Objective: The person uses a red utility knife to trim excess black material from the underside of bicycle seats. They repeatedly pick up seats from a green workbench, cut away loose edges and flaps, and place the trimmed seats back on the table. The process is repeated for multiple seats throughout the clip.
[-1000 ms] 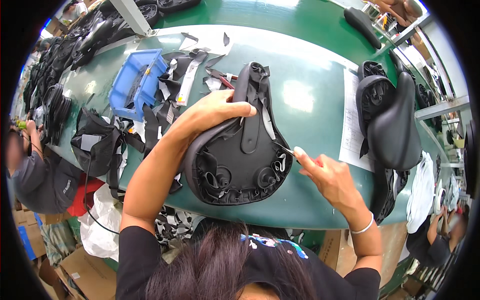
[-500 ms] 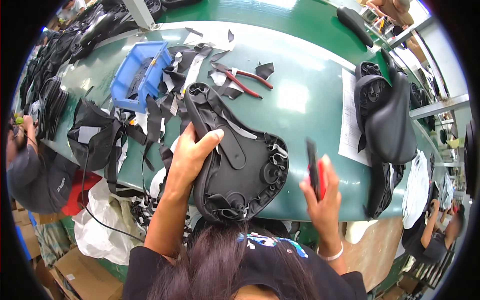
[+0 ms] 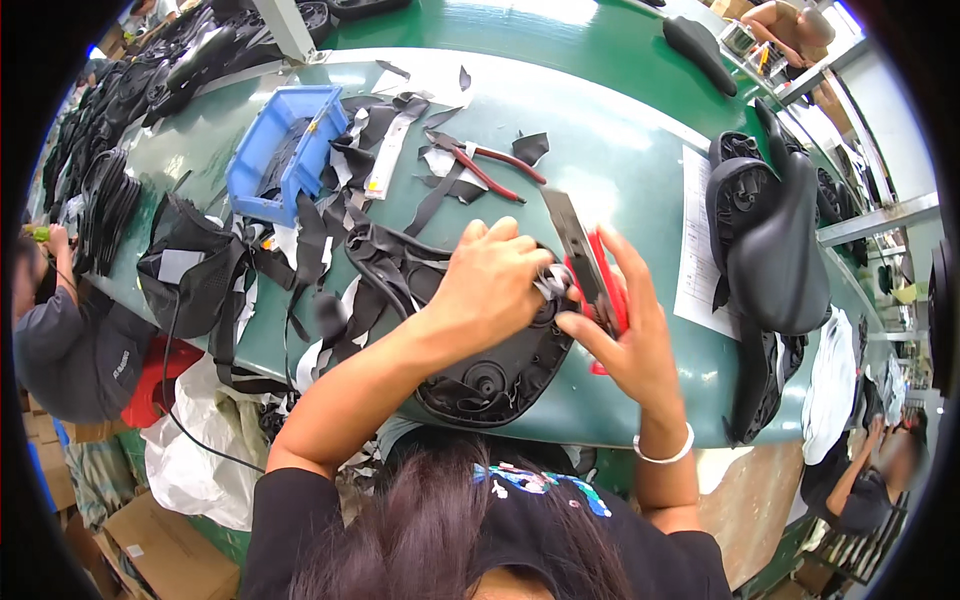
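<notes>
A black bicycle saddle (image 3: pixel 500 385) lies underside up on the green table in front of me, its edge ringed with gathered cover material. My left hand (image 3: pixel 490 280) reaches over it, fingers curled closed on the puckered cover edge (image 3: pixel 552 282) at the saddle's right side. That hand hides much of the saddle's middle. In my right hand (image 3: pixel 635 335) is a red-handled tool with a long dark metal bar (image 3: pixel 578 245), its upper end pointing up and left. The tool is beside the cover edge; whether it touches cannot be made out.
Red-handled pliers (image 3: pixel 480 170) lie among black scraps beyond the saddle. A blue bin (image 3: pixel 282 150) stands at the left, near a black fabric piece (image 3: pixel 190 255). Finished saddles (image 3: pixel 780 260) and a printed sheet (image 3: pixel 700 250) are at the right. Other people work around the table.
My left hand has moved from the saddle's left side across to its right edge. The saddle's narrow end has swung left and toward me. My right hand has brought the tool up to the edge.
</notes>
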`<state>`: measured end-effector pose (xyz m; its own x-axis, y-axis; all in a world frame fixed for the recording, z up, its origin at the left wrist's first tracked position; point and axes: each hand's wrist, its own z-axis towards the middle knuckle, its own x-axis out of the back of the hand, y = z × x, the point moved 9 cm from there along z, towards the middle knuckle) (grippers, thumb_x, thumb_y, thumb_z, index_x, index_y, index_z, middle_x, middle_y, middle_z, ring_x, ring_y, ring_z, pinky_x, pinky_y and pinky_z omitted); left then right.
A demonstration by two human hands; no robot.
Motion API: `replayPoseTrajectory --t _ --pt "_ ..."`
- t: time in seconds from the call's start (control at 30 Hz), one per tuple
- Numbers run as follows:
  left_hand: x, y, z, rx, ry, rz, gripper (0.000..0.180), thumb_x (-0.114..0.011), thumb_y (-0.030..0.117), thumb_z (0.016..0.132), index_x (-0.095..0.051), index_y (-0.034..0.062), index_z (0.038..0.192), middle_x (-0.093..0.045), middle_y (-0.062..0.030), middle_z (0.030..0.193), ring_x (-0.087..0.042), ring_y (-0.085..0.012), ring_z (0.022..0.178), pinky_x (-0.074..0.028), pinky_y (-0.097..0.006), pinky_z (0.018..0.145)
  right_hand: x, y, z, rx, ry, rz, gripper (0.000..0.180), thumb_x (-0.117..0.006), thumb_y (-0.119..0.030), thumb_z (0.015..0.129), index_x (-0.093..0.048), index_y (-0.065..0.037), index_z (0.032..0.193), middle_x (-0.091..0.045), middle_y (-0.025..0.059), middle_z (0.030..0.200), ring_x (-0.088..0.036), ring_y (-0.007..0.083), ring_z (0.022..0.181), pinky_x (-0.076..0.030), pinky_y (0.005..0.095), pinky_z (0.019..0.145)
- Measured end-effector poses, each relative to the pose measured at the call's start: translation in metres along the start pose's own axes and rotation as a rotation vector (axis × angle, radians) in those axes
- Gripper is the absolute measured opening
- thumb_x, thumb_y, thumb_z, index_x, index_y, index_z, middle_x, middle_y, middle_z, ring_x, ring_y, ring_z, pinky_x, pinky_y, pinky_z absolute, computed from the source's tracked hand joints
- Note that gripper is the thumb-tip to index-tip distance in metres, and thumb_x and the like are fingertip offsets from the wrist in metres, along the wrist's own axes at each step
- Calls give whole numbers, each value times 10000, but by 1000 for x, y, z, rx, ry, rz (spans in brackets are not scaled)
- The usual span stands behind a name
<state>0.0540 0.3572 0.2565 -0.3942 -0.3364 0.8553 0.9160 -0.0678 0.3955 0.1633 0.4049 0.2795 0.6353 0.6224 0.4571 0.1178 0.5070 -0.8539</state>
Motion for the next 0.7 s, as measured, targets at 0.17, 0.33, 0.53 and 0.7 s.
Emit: replayPoseTrajectory --t 0.17,0.33,0.53,0.7 --pt "-4 -16 4 130 -81 -311 130 -646 210 800 -680 84 803 -541 -50 699 -449 -226 741 -324 -346 699 29 22 -26 93 -162 -387 583 -679 -39 788 -480 -96 1333 -651 108 999 -639 240 775 -516 326 681" --pt "-2 -21 6 180 -44 -371 166 -614 210 847 -688 63 826 -530 -44 649 -453 -196 661 -339 -323 663 5 16 -24 200 -230 -695 532 -690 -107 788 -539 -160 1295 -500 40 627 -530 188 529 -419 329 463" --pt "-8 -76 -18 643 530 -1879 223 -530 197 897 -575 -21 876 -615 -131 752 -570 -208 694 -450 -325 666 -5 8 -81 -99 -131 -757 596 -682 -58 781 -490 -130 1340 -532 110 642 -523 265 514 -418 382 489" --pt "24 -54 9 158 504 -2140 276 -499 260 953 -547 50 780 -535 -75 638 -559 -146 657 -439 -261 584 -13 3 -68 -194 -128 -808 572 -629 -91 835 -437 -113 1374 -535 126 642 -539 295 525 -411 399 487"
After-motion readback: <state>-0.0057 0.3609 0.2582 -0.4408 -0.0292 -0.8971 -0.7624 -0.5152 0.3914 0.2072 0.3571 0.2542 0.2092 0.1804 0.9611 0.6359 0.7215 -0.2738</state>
